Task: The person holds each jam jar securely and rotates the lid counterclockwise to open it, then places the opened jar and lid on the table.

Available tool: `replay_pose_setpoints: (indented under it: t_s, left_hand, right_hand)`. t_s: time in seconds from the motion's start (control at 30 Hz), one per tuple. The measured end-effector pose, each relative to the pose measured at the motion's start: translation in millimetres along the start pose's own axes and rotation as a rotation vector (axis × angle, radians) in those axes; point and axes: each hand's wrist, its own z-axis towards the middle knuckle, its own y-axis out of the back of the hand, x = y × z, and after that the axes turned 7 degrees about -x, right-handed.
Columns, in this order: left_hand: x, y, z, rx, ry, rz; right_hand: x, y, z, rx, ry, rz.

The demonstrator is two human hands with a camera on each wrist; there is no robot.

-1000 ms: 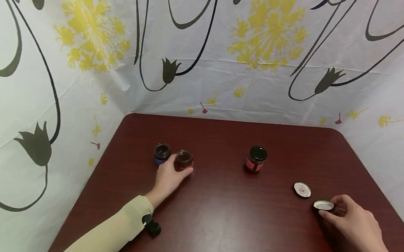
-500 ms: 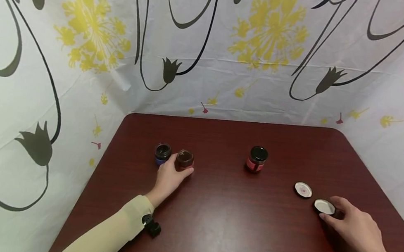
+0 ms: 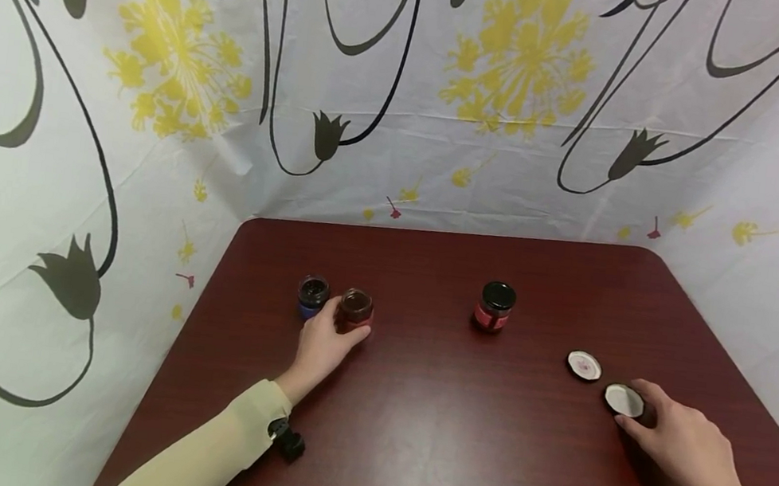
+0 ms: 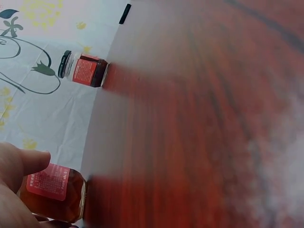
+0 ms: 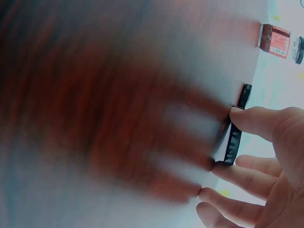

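Note:
On the table's left side my left hand holds an open glass jar with a red label, thumb on one side and fingers on the other. The left wrist view shows the thumb against the label of this upright jar. A second open jar, with blue low on its side, stands just left of it. At the right my right hand has thumb and fingers at the edges of a black jar lid, lying white inside up. In the right wrist view that lid sits between thumb and index finger.
Another upturned lid lies just beyond the right hand's lid. A capped jar with a red label and black lid stands farther back, right of the middle. The dark red table meets a patterned cloth at its far edge.
The lid at the right hand has tipped from a slant to lying flat, and the right-hand fingers have spread slightly. The left hand has drawn back a little at the jar, which stays put.

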Motion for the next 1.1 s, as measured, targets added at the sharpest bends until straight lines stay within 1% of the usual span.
replay_pose_setpoints:
  t_s: [0.3,0.53,0.67,0.8,0.93,1.1]
  left_hand:
    - [-0.2,7.4,-4.3,0.019,0.003,-0.027]
    - [-5.3,11.7,-5.4,-0.008,-0.011,-0.052]
    - [-8.6,13.5,-4.2,-0.013,-0.011,-0.066]
    - [-13.1,17.7,-2.8,-0.006,-0.005,-0.097]
    - [-17.8,23.0,-0.9,0.014,0.002,-0.130]
    - [-21.8,27.1,1.3,0.030,-0.006,-0.132]
  right_hand:
    - [-3,-2,-2.8,0.014,-0.004,0.006]
    - [-3,-1,-2.6,0.003,0.002,0.007]
    - [-3,0,-1.7,0.010,0.001,0.007]
    - [-4,-1,-0.2,0.019,0.003,0.001]
    - [-5,-1,2.5,0.028,0.010,-0.002]
    - [-5,3,6.3,0.050,0.012,0.017]
